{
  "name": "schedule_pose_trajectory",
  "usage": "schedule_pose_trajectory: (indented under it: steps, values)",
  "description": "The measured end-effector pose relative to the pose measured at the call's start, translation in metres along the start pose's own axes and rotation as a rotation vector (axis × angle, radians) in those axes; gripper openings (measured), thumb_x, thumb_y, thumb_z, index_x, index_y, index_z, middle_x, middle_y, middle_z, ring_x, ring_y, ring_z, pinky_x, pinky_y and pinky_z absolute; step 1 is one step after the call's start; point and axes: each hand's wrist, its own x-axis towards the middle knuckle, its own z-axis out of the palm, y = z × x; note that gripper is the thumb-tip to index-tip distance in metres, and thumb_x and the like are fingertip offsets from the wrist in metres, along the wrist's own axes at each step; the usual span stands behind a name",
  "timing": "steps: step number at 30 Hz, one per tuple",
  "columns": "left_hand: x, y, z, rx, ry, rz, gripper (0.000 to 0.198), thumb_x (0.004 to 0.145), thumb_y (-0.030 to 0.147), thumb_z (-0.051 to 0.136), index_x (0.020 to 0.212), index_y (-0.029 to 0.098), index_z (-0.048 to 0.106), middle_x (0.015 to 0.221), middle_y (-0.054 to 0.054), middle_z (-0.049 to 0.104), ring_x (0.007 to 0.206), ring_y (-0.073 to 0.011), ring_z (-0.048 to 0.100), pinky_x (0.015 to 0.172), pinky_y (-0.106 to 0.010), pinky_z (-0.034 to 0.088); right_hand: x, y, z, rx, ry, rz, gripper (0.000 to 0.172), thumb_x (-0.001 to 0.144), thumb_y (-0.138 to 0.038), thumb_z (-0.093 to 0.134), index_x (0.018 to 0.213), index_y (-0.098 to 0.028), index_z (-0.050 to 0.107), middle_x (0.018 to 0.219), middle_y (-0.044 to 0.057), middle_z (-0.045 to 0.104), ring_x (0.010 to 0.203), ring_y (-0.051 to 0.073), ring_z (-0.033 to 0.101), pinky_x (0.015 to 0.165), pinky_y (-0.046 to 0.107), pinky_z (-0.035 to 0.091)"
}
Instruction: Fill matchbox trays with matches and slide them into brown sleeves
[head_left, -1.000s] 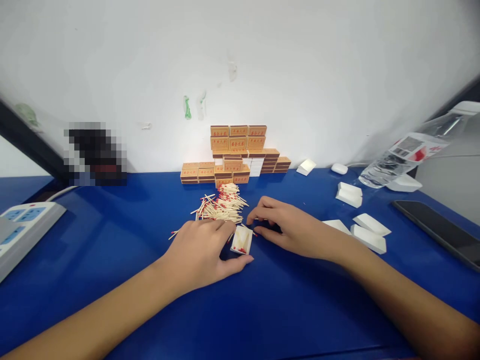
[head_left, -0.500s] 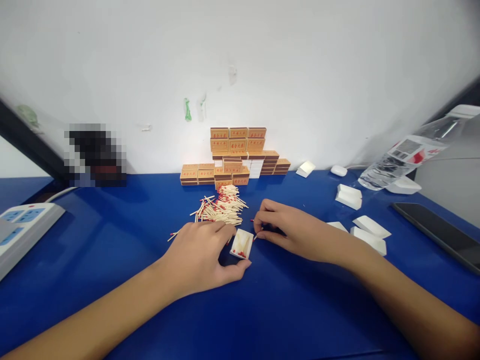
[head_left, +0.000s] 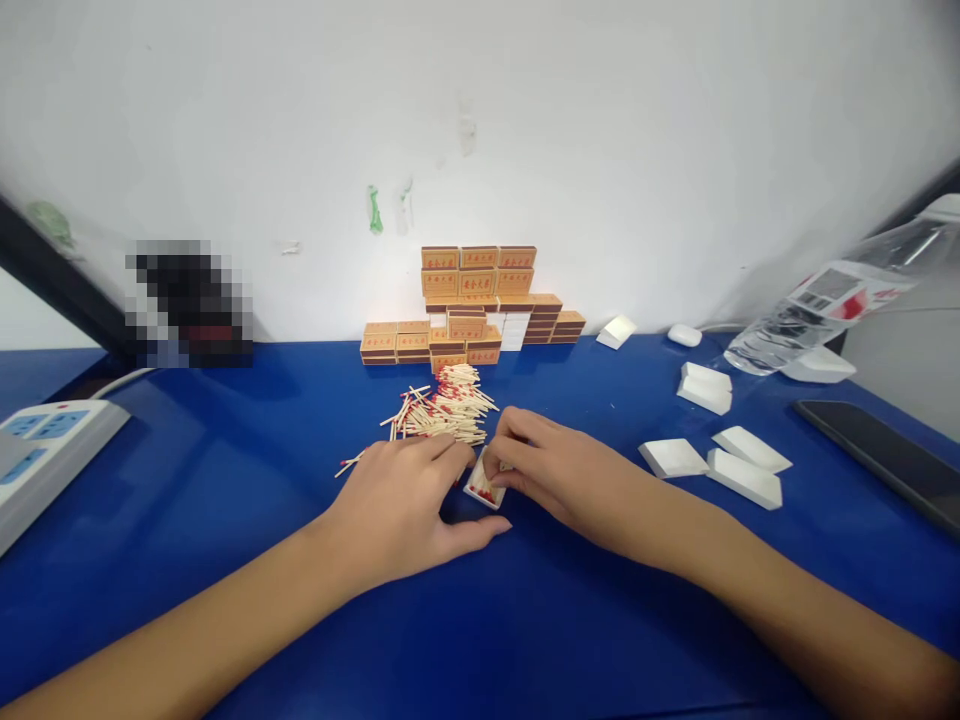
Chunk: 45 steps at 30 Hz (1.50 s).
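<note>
Near the middle of the blue table lies a small white matchbox tray [head_left: 486, 493] with a few red-tipped matches in it. My left hand [head_left: 409, 500] curves round its left side, index finger at the far edge and thumb along the near edge. Over the tray, my right hand [head_left: 544, 465] is closed in a pinch; its fingertips reach inside and partly cover a match there. Just beyond my hands is a loose heap of matches [head_left: 454, 405], red heads mixed in direction. A few stray ones lie beside my left hand.
Stacked orange matchboxes [head_left: 478, 283] stand against the wall behind the heap. Several white trays [head_left: 744, 478] lie to the right, near a phone [head_left: 877, 460], a tilted water bottle [head_left: 817, 300] and a white earbud case [head_left: 684, 335]. A power strip [head_left: 64, 455] sits at left.
My right hand has moved left from beside the tray, bringing its pinched fingers over and into it. My left hand has stayed round the tray. The view has shifted slightly.
</note>
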Motion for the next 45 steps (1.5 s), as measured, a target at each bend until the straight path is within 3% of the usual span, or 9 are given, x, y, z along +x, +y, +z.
schedule_pose_trajectory:
  steps: [7, 12, 20, 24, 27, 30, 34, 39, 45]
  values:
    - [-0.001, 0.000, 0.002, 0.025, 0.057, 0.009, 0.027, 0.092, 0.046, 0.064, 0.105, 0.024, 0.072, 0.096, -0.001, 0.076, 0.078, -0.0241, 0.074, 0.063, -0.036, 0.052, -0.007, 0.035, -0.024, -0.056, 0.140, 0.200, 0.013, 0.103, -0.027, 0.054, 0.103, -0.023, 0.066, 0.102, 0.007, 0.062, 0.084, 0.020, 0.061, 0.075, 0.034, 0.049]
    - [0.000, 0.003, 0.002, 0.011, 0.033, -0.017, 0.042, 0.090, 0.057, 0.066, 0.116, 0.023, 0.070, 0.106, -0.003, 0.076, 0.086, -0.0272, 0.075, 0.066, -0.039, 0.056, -0.008, 0.050, -0.018, 0.001, -0.002, 0.246, 0.011, 0.100, -0.033, 0.061, 0.099, -0.022, 0.065, 0.102, 0.006, 0.062, 0.084, 0.020, 0.060, 0.075, 0.034, 0.048]
    - [0.000, 0.003, 0.003, 0.043, 0.031, -0.008, 0.031, 0.095, 0.049, 0.062, 0.110, 0.023, 0.071, 0.101, -0.003, 0.075, 0.082, -0.0251, 0.073, 0.064, -0.036, 0.053, -0.003, 0.022, -0.025, 0.075, 0.055, 0.186, 0.018, 0.107, -0.031, 0.050, 0.096, -0.022, 0.061, 0.102, 0.006, 0.061, 0.087, 0.019, 0.059, 0.077, 0.033, 0.046]
    - [0.001, -0.002, -0.001, 0.049, 0.018, 0.021, 0.028, 0.096, 0.047, 0.060, 0.103, 0.022, 0.070, 0.097, -0.003, 0.073, 0.083, -0.0248, 0.073, 0.061, -0.033, 0.050, -0.004, 0.007, -0.022, 0.152, -0.039, 0.128, 0.014, 0.106, -0.027, 0.052, 0.097, -0.022, 0.062, 0.104, 0.005, 0.062, 0.086, 0.018, 0.059, 0.076, 0.031, 0.045]
    - [0.000, -0.001, -0.002, 0.023, 0.023, 0.049, 0.025, 0.094, 0.044, 0.061, 0.101, 0.021, 0.070, 0.092, -0.002, 0.072, 0.079, -0.0232, 0.071, 0.060, -0.033, 0.047, -0.003, 0.007, -0.017, 0.174, 0.052, 0.124, 0.013, 0.106, -0.026, 0.055, 0.097, -0.021, 0.063, 0.098, 0.003, 0.062, 0.081, 0.016, 0.058, 0.073, 0.029, 0.045]
    - [-0.006, 0.008, -0.001, -0.066, -0.016, 0.177, 0.027, 0.088, 0.044, 0.066, 0.102, 0.021, 0.070, 0.088, -0.001, 0.070, 0.072, -0.0210, 0.069, 0.058, -0.033, 0.046, 0.001, 0.014, -0.011, 0.182, 0.172, 0.110, 0.011, 0.105, -0.025, 0.058, 0.099, -0.021, 0.067, 0.092, 0.002, 0.060, 0.077, 0.015, 0.056, 0.070, 0.028, 0.044]
    - [-0.014, 0.020, 0.002, -0.163, -0.091, 0.358, 0.025, 0.084, 0.043, 0.071, 0.098, 0.022, 0.070, 0.082, 0.003, 0.068, 0.062, -0.0169, 0.063, 0.052, -0.032, 0.043, 0.010, 0.014, 0.006, 0.206, 0.083, 0.019, 0.010, 0.103, -0.020, 0.060, 0.110, -0.021, 0.068, 0.100, 0.003, 0.059, 0.080, 0.014, 0.057, 0.070, 0.027, 0.045]
    - [-0.011, 0.010, -0.001, -0.122, 0.006, 0.361, 0.022, 0.087, 0.039, 0.067, 0.096, 0.020, 0.070, 0.081, 0.002, 0.067, 0.065, -0.0169, 0.063, 0.054, -0.033, 0.044, 0.015, 0.013, 0.017, 0.071, 0.044, -0.002, 0.008, 0.104, -0.018, 0.058, 0.099, -0.018, 0.064, 0.101, 0.005, 0.058, 0.088, 0.018, 0.057, 0.076, 0.031, 0.045]
    - [-0.004, -0.008, -0.012, -0.148, 0.097, 0.267, 0.021, 0.084, 0.037, 0.071, 0.095, 0.020, 0.069, 0.081, 0.002, 0.069, 0.066, -0.0151, 0.064, 0.056, -0.030, 0.042, 0.018, 0.013, 0.013, 0.087, 0.003, 0.002, 0.014, 0.102, -0.010, 0.057, 0.109, -0.021, 0.063, 0.107, 0.004, 0.058, 0.094, 0.018, 0.059, 0.077, 0.029, 0.045]
